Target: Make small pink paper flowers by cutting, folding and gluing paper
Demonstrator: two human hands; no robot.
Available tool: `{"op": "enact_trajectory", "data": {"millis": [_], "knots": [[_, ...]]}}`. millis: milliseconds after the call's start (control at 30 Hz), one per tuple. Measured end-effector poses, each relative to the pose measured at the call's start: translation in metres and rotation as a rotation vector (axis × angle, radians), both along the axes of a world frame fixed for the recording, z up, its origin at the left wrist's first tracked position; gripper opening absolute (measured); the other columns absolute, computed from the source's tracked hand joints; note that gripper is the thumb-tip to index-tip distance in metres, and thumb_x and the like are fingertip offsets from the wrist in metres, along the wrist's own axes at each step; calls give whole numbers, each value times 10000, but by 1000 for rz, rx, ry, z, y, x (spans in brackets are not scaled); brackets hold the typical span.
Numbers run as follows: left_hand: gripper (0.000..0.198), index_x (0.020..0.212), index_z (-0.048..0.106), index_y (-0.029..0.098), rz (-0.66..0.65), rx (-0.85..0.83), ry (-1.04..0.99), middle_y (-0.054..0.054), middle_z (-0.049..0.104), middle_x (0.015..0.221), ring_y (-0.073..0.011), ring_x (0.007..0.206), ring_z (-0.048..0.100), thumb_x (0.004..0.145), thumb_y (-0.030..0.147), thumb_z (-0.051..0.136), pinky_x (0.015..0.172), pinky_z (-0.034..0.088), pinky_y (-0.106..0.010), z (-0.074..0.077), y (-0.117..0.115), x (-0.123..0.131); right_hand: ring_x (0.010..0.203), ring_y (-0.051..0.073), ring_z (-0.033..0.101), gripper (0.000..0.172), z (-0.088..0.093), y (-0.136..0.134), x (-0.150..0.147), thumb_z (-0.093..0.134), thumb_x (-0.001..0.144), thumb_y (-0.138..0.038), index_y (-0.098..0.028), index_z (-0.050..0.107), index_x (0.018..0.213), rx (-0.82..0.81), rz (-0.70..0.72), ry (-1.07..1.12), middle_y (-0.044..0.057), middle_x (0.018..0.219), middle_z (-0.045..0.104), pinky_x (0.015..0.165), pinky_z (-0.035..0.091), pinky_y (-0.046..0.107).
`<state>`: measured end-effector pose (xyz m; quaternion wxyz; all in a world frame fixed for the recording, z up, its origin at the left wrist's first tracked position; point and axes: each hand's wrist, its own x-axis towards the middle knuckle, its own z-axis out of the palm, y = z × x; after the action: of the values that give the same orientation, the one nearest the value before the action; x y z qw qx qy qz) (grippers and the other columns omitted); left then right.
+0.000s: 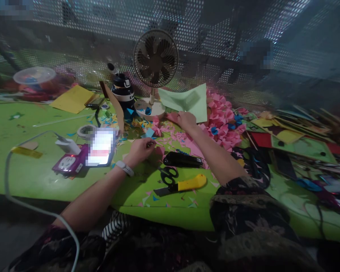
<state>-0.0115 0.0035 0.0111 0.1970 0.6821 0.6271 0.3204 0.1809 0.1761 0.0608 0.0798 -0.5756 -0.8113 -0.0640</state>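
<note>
My left hand point(141, 150), with a white band at the wrist, rests low over the green table with its fingers curled together; anything between the fingertips is too small to name. Farther forward, my right hand point(186, 120) reaches to the lower edge of a pale green sheet point(194, 102), beside a pink paper piece point(172, 117). Its fingers are partly hidden, so a hold on either is unclear. Pink paper flowers point(222, 117) are heaped to the right. A black stapler point(183, 159), black scissors point(169, 175) and a yellow-handled knife point(191, 183) lie between my forearms.
A fan point(155, 58) and a black bottle point(123, 90) stand at the back. On the left are a lit phone point(101, 146), a purple power strip point(66, 165), a tape roll point(87, 131) and a cable. Sticks and papers point(289, 130) lie right.
</note>
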Motion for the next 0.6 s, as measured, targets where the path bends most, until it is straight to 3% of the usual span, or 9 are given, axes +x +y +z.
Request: {"op": "enact_trajectory", "data": {"millis": [167,267,367,467,600], "knots": [[239,964,753,204,-4,-16,44,-69,766,905,-208,758,658,856,295,560,679,428,-282,3,0,0,1002,268,654,321,2,-8,2,491,919,-272,-153,710,1121,-110,164,-22,138,1120,734,779,440,306],[266,991,751,194,5,-30,55,-75,761,881,-209,727,647,858,299,546,655,420,-284,4,0,-1,1044,247,642,351,10,-22,19,513,911,-283,-174,680,1200,-103,263,78,103,1188,718,834,444,299],[254,970,751,208,-13,-13,74,-65,761,893,-211,760,656,845,270,539,673,421,-279,4,0,-2,1027,239,647,361,24,-47,52,465,931,-277,-166,681,1199,-39,180,178,101,1173,722,853,451,306],[240,946,757,223,1,1,98,-55,762,888,-210,750,656,835,289,555,659,412,-276,4,0,-1,987,242,654,328,33,-76,90,437,943,-271,-173,702,1109,-128,32,61,103,1091,736,824,461,311],[287,985,761,204,16,-4,87,-62,756,841,-212,713,647,824,346,571,626,404,-279,3,0,-1,939,305,657,268,20,-106,110,533,897,-245,-109,695,1062,-266,-134,-99,200,1064,720,769,486,377]]}}
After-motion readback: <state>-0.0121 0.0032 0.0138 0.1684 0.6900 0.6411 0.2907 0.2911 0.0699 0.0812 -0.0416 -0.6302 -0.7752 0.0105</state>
